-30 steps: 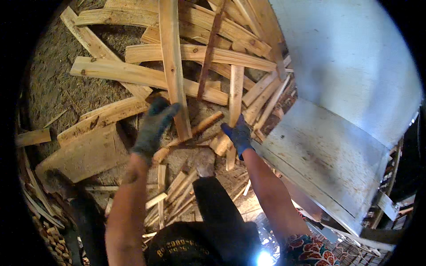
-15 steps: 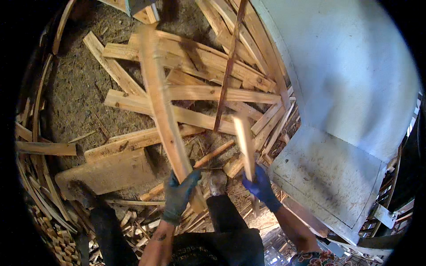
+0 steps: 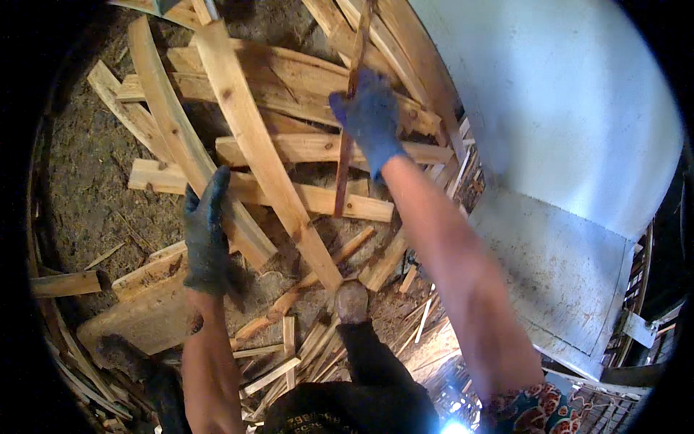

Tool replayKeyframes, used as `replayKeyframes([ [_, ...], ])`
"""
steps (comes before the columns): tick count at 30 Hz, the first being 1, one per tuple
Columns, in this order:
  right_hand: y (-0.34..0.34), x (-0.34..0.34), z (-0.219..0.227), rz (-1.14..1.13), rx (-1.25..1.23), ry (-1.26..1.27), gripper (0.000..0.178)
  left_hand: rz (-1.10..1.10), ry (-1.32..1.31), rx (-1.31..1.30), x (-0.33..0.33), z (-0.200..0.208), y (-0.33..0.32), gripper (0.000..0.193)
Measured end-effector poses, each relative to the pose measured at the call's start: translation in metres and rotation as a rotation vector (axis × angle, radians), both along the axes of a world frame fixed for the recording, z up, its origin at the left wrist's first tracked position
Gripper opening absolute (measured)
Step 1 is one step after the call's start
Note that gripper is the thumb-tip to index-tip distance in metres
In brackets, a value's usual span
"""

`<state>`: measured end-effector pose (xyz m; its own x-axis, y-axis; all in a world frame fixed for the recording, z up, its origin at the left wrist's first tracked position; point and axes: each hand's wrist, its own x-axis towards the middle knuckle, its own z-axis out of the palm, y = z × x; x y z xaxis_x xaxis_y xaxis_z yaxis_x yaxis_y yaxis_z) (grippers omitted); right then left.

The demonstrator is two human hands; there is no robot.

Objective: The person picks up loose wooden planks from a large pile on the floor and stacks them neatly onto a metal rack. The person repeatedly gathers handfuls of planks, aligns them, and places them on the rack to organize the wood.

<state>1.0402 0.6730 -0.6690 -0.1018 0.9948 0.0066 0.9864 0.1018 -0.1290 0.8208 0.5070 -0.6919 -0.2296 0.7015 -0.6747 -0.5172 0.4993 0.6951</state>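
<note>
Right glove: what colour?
Blue, on the right hand gripping a thin dark strip; head view.

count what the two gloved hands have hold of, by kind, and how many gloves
Long pale plank under the left hand: 1
Thin dark strip gripped by the right hand: 1
Blue-grey work gloves: 2
Total: 4
The loose boards beneath lie too overlapped to count.

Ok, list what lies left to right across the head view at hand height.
Short wood offcut → left hand in a dark glove → long pale plank → thin dark strip → right hand in a blue glove → grey metal sheet.
</note>
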Motion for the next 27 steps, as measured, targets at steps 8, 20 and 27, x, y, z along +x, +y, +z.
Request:
replayKeyframes([
  [8, -0.181, 0.139, 0.099, -0.303, -0.635, 0.215, 0.026, -0.065, 0.038, -0.169, -0.009, 0.023, -0.011, 0.038],
  [20, -0.148, 0.079, 0.032, 0.380, -0.307, 0.038, 0.070, 0.028, 0.010, -0.176, -0.014, -0.035, -0.071, 0.036],
  [27, -0.165, 0.099, -0.035, -0.122, -0.869, 0.421, 0.050, -0.137, 0.144, 0.163, 0.051, 0.065, -0.012, 0.038],
])
